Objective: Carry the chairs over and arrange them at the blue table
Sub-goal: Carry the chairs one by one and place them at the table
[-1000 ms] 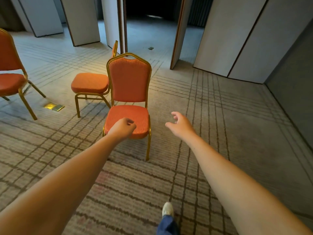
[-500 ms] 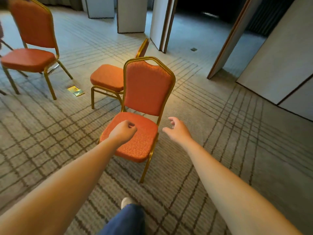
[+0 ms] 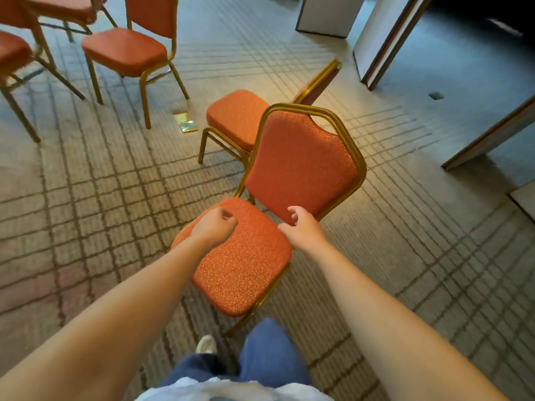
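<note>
An orange padded chair [image 3: 301, 160] with a gold metal frame stands right in front of me, its seat toward me. Above the back part of the seat hovers my left hand [image 3: 215, 227], fingers curled into a loose fist and holding nothing. My right hand [image 3: 302, 230] reaches over the seat's right rear corner near the foot of the backrest, fingers loosely spread and empty. Neither hand grips the chair. No blue table is in view.
A second orange chair [image 3: 236, 117] stands just behind the first, facing left. Two more chairs, one [image 3: 127, 50] in front of the other [image 3: 11, 53], stand at the upper left. A brass floor plate [image 3: 185, 123] lies in the carpet. Folding wall panels [image 3: 385, 39] and a dark opening lie at upper right.
I have stepped closer, and the nearest chair now fills the middle of the view. Both hands have come over its seat; the left stays curled, the right stays spread.
</note>
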### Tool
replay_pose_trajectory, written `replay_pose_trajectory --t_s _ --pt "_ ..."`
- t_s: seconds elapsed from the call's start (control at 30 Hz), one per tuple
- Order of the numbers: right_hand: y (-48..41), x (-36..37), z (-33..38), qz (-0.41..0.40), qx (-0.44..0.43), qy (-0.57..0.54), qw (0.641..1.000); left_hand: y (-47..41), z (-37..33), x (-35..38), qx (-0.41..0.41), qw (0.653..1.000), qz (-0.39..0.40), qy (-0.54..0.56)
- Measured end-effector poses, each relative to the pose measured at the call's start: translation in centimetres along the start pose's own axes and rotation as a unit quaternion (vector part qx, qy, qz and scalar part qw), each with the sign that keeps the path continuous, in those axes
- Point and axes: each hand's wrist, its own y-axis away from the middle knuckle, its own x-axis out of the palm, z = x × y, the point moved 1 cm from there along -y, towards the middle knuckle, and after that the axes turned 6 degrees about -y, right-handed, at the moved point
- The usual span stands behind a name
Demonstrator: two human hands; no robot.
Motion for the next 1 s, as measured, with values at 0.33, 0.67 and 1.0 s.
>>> replay_pose_trajectory --t_s 0.33,0.67,1.0 --pt "-16.8 1.8 1.0 0.197 -0.093 0.124 0.968 -5.6 1.9 3.8 -0.254 0.946 -0.128 0.153" --pt "-24.7 3.3 -0.6 0.307 -0.128 0.168 0.928 -7.5 2.0 9.2 -0.431 0.841 -0.219 0.243" --pt "-29.3 7.6 -5.4 0.316 -0.079 0.171 0.930 -10.7 6.4 13.6 -0.499 0.773 -0.232 0.316"
